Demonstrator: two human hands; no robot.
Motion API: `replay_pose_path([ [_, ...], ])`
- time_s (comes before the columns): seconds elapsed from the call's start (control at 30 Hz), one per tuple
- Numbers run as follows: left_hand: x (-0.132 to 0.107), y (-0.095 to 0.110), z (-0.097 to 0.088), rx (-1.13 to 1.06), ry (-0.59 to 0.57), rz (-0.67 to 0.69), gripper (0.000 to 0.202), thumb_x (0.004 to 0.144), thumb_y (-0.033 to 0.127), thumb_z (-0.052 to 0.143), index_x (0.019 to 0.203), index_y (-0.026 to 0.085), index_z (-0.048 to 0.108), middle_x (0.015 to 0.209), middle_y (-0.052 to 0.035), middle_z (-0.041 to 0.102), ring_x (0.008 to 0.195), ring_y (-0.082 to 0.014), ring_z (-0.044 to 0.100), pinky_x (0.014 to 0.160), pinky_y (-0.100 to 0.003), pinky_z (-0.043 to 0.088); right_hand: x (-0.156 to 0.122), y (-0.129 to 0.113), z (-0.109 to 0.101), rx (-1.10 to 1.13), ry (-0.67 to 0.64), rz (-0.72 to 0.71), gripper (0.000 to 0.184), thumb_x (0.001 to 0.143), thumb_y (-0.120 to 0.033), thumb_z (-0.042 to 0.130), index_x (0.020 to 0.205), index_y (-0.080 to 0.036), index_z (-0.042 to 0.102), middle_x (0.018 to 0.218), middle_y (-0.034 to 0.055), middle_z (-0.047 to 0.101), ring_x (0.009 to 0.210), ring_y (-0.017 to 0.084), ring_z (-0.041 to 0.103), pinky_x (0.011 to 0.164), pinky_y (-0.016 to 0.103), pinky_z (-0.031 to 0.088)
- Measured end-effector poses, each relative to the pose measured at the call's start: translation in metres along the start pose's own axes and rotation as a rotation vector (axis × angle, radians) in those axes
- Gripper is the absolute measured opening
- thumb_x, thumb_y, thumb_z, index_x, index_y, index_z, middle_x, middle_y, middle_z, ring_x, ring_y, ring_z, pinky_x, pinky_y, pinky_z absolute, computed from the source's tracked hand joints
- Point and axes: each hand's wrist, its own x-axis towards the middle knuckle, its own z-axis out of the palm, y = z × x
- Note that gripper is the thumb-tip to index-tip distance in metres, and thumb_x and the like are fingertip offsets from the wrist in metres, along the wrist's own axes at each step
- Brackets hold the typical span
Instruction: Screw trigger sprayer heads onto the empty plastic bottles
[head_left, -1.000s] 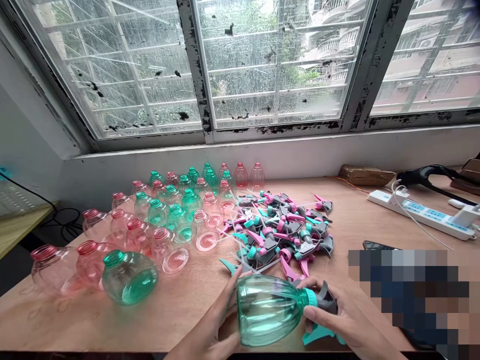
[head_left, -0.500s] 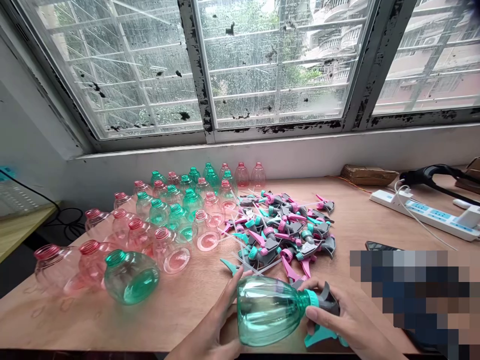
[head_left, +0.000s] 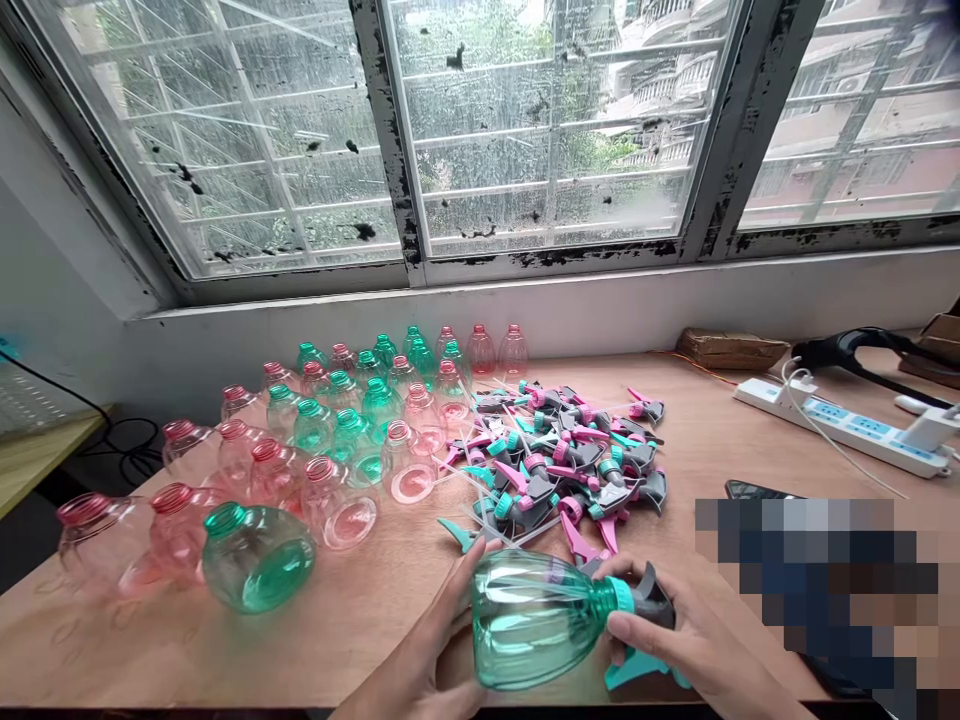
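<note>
A clear green spray bottle [head_left: 536, 625] lies sideways near the table's front edge, its base to the left. Around that base curves my left hand [head_left: 439, 640], with fingers behind it and the thumb low in front. At the other end, my right hand [head_left: 667, 630] grips the grey trigger sprayer [head_left: 654, 597], thumb by its turquoise collar [head_left: 621, 595]. The sprayer sits on the bottle's neck, and its turquoise trigger [head_left: 636, 668] points down. Just beyond the hands is a heap of loose trigger sprayers [head_left: 566, 455] in grey, pink and turquoise, some with thin tubes.
Rows of capless pink bottles [head_left: 274, 475] and green bottles [head_left: 259, 560] stand on the left of the wooden table [head_left: 360, 640]. At the right are a white power strip [head_left: 844, 425], a phone [head_left: 757, 490] and a brown package [head_left: 731, 350]. Windows rise behind.
The whole view has shifted very slightly. Both hands keep the same hold on the spray bottle, which lies at about the same angle.
</note>
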Motion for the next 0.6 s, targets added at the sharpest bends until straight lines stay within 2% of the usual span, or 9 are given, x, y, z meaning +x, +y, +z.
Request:
replay_pose_path([
  [0.1, 0.0007, -0.0008, -0.0010, -0.068, -0.023, -0.013, 0.098, 0.093, 0.028, 0.073, 0.160, 0.051, 0.006, 0.176, 0.0049, 0.015, 0.161, -0.0283, 0.019, 0.131, -0.045, 0.021, 0.0004, 0.0010, 0.0000, 0.013, -0.001, -0.002, 0.042, 0.083, -0.043, 0.087, 0.109, -0.018, 0.065, 0.071, -0.0006, 0.073, 0.067, 0.021, 0.069, 0.065, 0.031, 0.056],
  [0.2, 0.0015, 0.0004, -0.0017, -0.106, -0.065, -0.046, 0.104, 0.089, 0.033, 0.078, 0.162, 0.046, 0.006, 0.176, 0.0026, 0.016, 0.162, -0.0300, 0.013, 0.131, -0.046, 0.018, 0.0010, 0.0012, 0.0001, 0.015, 0.002, -0.002, 0.043, 0.083, -0.044, 0.088, 0.109, -0.018, 0.065, 0.071, -0.0008, 0.073, 0.068, 0.021, 0.069, 0.065, 0.032, 0.056],
  [0.3, 0.0014, 0.0029, 0.0008, -0.047, -0.030, -0.037, 0.095, 0.094, 0.034, 0.072, 0.162, 0.045, 0.006, 0.176, 0.0010, 0.017, 0.161, -0.0299, 0.015, 0.132, -0.046, 0.015, 0.0010, 0.0004, 0.0005, 0.004, 0.005, 0.012, 0.042, 0.084, -0.045, 0.087, 0.109, -0.019, 0.065, 0.069, -0.0009, 0.074, 0.067, 0.021, 0.069, 0.065, 0.031, 0.056],
  [0.43, 0.0002, 0.0029, 0.0038, -0.019, 0.026, 0.018, 0.082, 0.102, 0.034, 0.059, 0.162, 0.046, 0.005, 0.175, -0.0003, 0.018, 0.160, -0.0294, 0.022, 0.132, -0.047, 0.017, 0.0007, -0.0009, 0.0021, 0.010, 0.017, 0.002, 0.043, 0.082, -0.048, 0.087, 0.107, -0.020, 0.067, 0.069, -0.0012, 0.073, 0.066, 0.021, 0.068, 0.064, 0.031, 0.056],
  [0.6, 0.0002, -0.0002, -0.0013, -0.104, -0.063, -0.050, 0.107, 0.088, 0.036, 0.079, 0.162, 0.044, 0.002, 0.176, -0.0003, 0.015, 0.161, -0.0328, 0.012, 0.131, -0.051, 0.014, 0.0003, -0.0011, 0.0024, 0.007, 0.012, -0.001, 0.043, 0.081, -0.047, 0.088, 0.107, -0.021, 0.067, 0.069, -0.0017, 0.073, 0.066, 0.021, 0.068, 0.064, 0.030, 0.056],
])
